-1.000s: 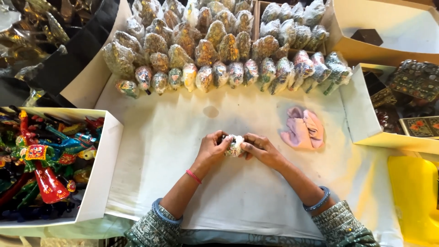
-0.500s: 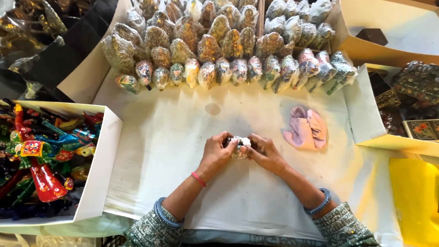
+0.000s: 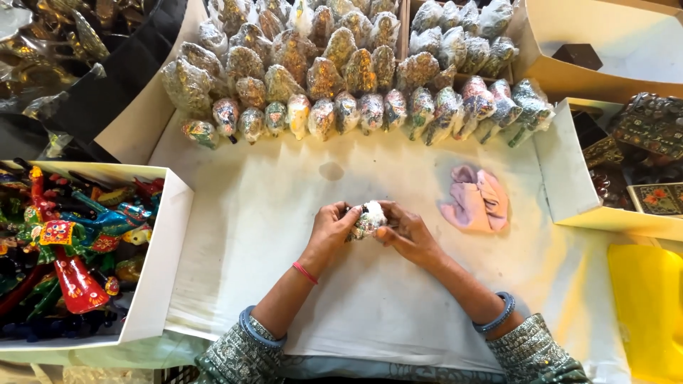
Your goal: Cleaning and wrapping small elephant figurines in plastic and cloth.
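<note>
Both hands are closing on a small wrapped figurine (image 3: 368,219) at the middle of the white-covered table (image 3: 270,213); the left hand (image 3: 331,229) is gripping its left side; the right hand (image 3: 407,235) is pinching its right; a pink cloth (image 3: 477,200) is lying just beside them.

Both my hands meet over the white cloth.

My left hand (image 3: 331,229) and right hand (image 3: 407,235) sit fingertip to fingertip at the middle of the white cloth (image 3: 284,213), fingers curled inward and pinched on a small wrapped piece (image 3: 367,219). Both forearms angle in from the cloth's near edge, bangles on both wrists.
</note>
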